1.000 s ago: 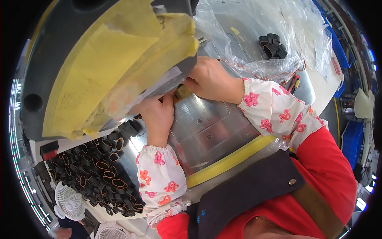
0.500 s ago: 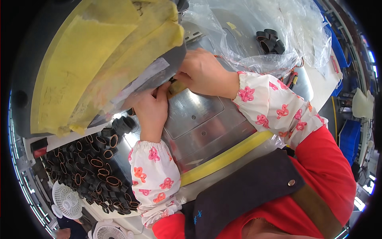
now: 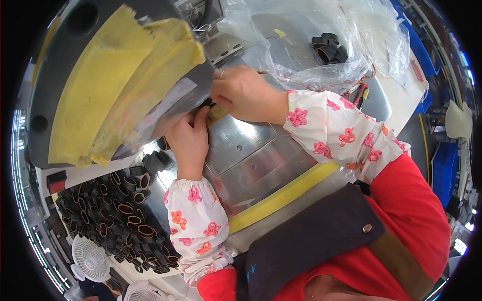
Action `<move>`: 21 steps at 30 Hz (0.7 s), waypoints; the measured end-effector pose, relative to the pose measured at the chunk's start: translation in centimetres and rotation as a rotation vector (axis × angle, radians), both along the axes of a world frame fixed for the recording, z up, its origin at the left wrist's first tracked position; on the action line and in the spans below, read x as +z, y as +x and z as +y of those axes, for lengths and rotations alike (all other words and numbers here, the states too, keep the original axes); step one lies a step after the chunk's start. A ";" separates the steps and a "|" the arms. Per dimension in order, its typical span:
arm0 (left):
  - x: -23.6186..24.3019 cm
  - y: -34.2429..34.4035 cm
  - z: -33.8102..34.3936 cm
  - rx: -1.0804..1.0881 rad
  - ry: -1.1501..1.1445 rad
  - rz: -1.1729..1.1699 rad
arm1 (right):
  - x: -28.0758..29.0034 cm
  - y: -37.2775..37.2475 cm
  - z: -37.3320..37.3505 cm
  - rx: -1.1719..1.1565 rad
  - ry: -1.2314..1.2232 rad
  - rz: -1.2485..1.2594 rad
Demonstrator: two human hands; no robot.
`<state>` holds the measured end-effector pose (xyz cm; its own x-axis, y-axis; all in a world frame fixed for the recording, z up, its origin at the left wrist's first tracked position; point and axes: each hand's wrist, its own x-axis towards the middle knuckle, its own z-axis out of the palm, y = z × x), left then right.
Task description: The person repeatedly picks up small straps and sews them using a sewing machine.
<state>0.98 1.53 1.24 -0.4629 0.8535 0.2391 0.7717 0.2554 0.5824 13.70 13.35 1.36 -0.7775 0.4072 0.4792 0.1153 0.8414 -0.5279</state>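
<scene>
A dark machine housing (image 3: 42, 143) with yellow tape (image 3: 95, 95) overhangs a metal worktable (image 3: 271, 170). At its right edge my left hand (image 3: 190, 143) reaches partly under it, thumb raised, fingertips mostly hidden. My right hand (image 3: 248, 98) is curled just above and right, its fingertips at the housing's edge near a small dark piece (image 3: 206, 103). What either hand grips is hidden or too small to make out. Below the piece is a yellowish patch (image 3: 217, 113) on the metal. A yellow strip (image 3: 281, 195) runs along the table's near side.
Many black rings (image 3: 115, 215) with copper-coloured rims pile at left; more black rings (image 3: 329, 49) sit at upper right beside clear plastic sheeting (image 3: 371, 30). Red-handled pliers (image 3: 362, 93) lie at right. White fans (image 3: 90, 258) stand lower left. Blue bins (image 3: 442, 173) are at far right.
The whole scene has shifted somewhat left in the picture, showing more metal fittings at the top. Both hands stay close at the housing's edge, with little visible change in finger position.
</scene>
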 end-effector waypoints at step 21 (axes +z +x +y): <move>4.6 -0.4 -10.4 0.127 -0.205 0.247 | 2.7 -0.5 -6.2 0.301 0.075 -0.106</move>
<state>0.59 -8.88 5.86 -0.5178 0.8349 0.1864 0.8376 0.4506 0.3087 13.23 7.10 4.03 -0.9047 0.1182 0.4093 -0.0936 0.8821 -0.4616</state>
